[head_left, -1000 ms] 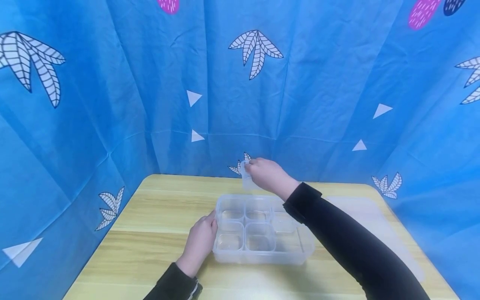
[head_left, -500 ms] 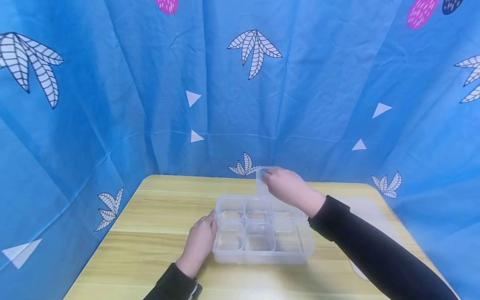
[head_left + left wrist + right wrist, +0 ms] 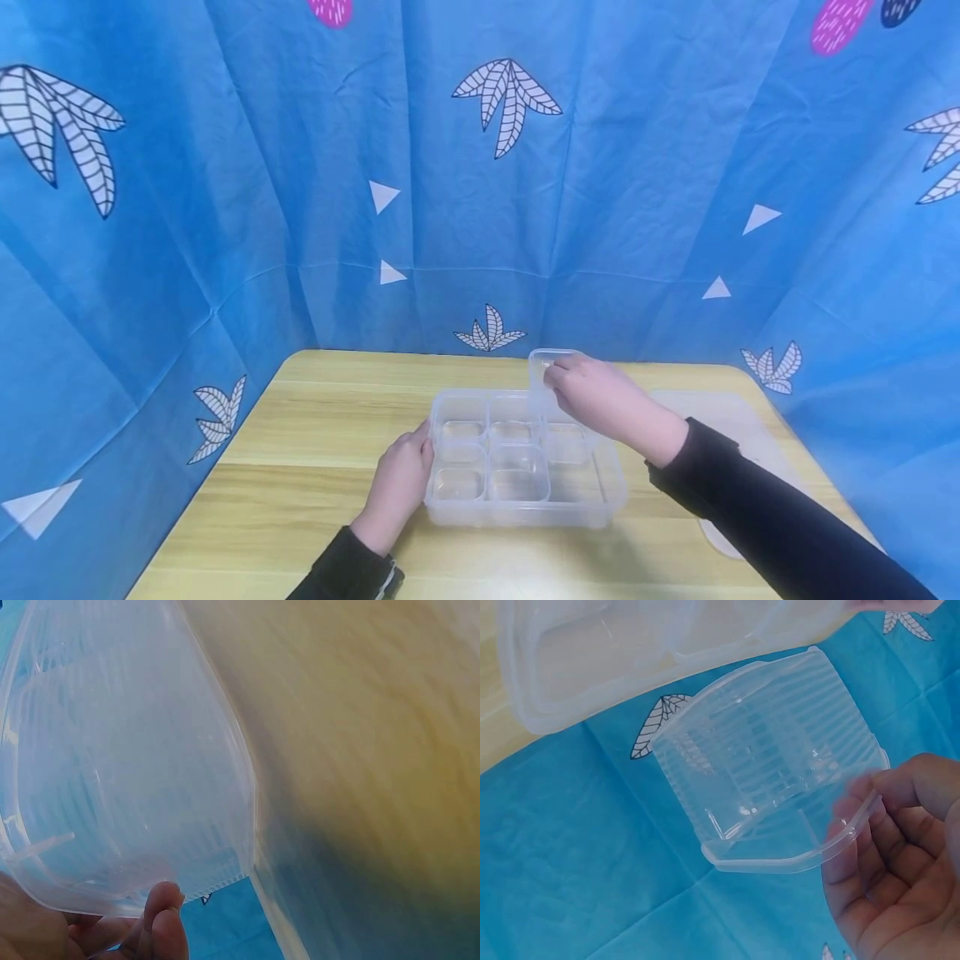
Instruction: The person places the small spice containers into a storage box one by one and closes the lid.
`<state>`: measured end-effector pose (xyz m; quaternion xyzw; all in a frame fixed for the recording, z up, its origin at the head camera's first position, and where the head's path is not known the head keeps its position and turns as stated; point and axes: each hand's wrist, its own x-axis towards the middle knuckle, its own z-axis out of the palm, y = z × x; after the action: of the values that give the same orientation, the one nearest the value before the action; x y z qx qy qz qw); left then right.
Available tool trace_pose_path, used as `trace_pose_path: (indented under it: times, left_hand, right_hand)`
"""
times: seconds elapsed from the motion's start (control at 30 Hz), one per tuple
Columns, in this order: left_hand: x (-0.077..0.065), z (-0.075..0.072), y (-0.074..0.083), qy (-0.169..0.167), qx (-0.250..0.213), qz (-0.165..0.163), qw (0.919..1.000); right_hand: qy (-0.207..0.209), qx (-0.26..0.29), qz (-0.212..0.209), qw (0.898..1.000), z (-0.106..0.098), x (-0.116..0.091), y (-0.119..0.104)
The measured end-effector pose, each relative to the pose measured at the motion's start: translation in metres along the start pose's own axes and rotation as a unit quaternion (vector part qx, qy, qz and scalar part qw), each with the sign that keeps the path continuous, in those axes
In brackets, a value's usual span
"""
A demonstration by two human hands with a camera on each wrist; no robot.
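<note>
A clear plastic storage box (image 3: 517, 513) stands on the table with small clear bins inside: several fill its left and middle, and one sits in the back row further right. My left hand (image 3: 403, 467) grips the box at its left end; its fingertips (image 3: 166, 896) show at the box wall in the left wrist view. My right hand (image 3: 600, 396) pinches the rim of another small clear bin (image 3: 769, 757) between thumb and fingers. That bin is held up above the back right part of the box, apart from it in the right wrist view.
A translucent flat lid (image 3: 723, 417) lies on the right of the wooden table (image 3: 300, 467), partly hidden under the right sleeve (image 3: 780, 500). A blue patterned curtain (image 3: 480, 208) hangs round the table's back and sides.
My right hand has moved to the right and down with the small bin, from behind the box's middle to above its back right. The left hand has stayed on the box.
</note>
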<state>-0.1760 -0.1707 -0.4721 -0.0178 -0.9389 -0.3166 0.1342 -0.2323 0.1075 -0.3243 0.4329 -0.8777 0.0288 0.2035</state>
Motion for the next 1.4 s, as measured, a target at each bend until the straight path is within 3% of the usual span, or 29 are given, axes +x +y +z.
trace_pose_path:
  times: [0.23,0.67,1.4]
  left_hand:
    - [-0.001,-0.002,0.0,-0.003,-0.001,0.002,1.0]
    - [0.0,-0.001,-0.002,0.006,0.001,0.013,0.9999]
    - [-0.001,-0.002,0.0,0.006,-0.003,0.009,0.9999]
  right_hand:
    - [0.026,0.002,-0.014,1.0,-0.001,-0.016,0.0]
    - [0.003,-0.002,-0.012,1.0,-0.003,-0.052,-0.007]
    - [0.049,0.03,-0.04,0.998,0.021,-0.085,-0.02]
